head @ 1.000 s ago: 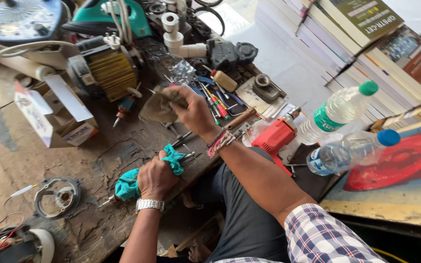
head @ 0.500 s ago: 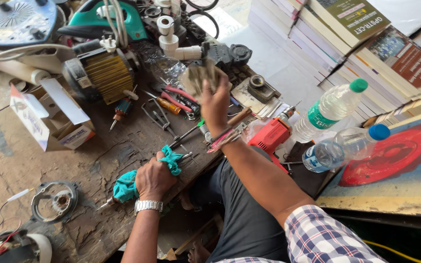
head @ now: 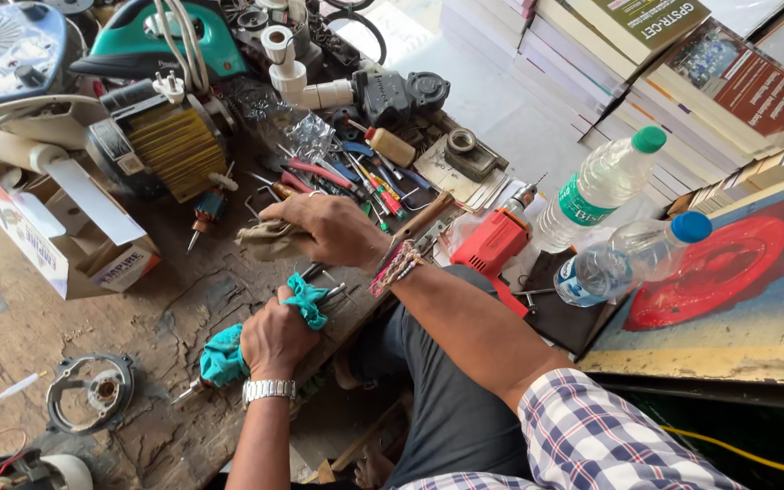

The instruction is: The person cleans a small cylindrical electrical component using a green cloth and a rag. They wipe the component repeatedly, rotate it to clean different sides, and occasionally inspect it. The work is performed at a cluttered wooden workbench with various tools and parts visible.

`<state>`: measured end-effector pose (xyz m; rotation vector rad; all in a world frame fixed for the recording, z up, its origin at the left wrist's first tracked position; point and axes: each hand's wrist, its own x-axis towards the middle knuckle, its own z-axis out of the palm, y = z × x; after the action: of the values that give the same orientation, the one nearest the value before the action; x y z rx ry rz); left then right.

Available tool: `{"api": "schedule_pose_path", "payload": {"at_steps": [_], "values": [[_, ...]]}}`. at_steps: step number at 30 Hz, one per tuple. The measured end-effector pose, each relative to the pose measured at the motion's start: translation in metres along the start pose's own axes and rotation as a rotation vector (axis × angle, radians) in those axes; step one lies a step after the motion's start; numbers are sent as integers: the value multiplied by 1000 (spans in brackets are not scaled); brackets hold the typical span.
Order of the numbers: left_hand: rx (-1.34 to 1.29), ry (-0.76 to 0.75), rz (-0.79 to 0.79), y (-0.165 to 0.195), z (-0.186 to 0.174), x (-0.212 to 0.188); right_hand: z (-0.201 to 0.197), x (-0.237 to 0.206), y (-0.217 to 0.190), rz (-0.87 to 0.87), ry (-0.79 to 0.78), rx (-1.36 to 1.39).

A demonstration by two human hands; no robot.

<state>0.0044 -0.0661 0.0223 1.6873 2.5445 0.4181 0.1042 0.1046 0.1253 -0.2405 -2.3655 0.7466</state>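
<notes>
My left hand (head: 274, 338) is clamped around a teal cloth (head: 225, 354) wrapped on a metal part. My right hand (head: 333, 229), just above it, grips a beige rag (head: 265, 240) beside the screwdrivers (head: 369, 186) on the bench (head: 29, 336).

A small repair workshop is showing here. A scarred wooden workbench (head: 38, 336) is lying under clutter: screwdrivers and pliers (head: 356, 177) are piling up at twelve o'clock, a copper-wound motor (head: 161, 145) is sitting at ten o'clock, a red power drill (head: 492, 240) at two o'clock, and a loose metal ring part (head: 91, 392) at eight o'clock.
</notes>
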Motion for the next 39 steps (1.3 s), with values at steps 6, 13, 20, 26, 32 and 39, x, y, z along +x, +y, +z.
{"api": "schedule_pose_path", "payload": {"at_steps": [6,13,20,26,32,39], "values": [[-58,30,-25,5,5,-1,-2,-2,7,-99,40,-60],[-53,96,37,7,15,2,-7,-3,10,23,-64,-2],[-52,43,31,8,14,3,-6,-4,11,4,-62,-36],[-70,42,19,9,12,4,-5,-2,12,10,-73,-39],[-97,38,12,9,14,4,-3,-4,20,-9,-56,-22],[-113,75,20,9,17,5,7,-4,63,310,306,321]]}}
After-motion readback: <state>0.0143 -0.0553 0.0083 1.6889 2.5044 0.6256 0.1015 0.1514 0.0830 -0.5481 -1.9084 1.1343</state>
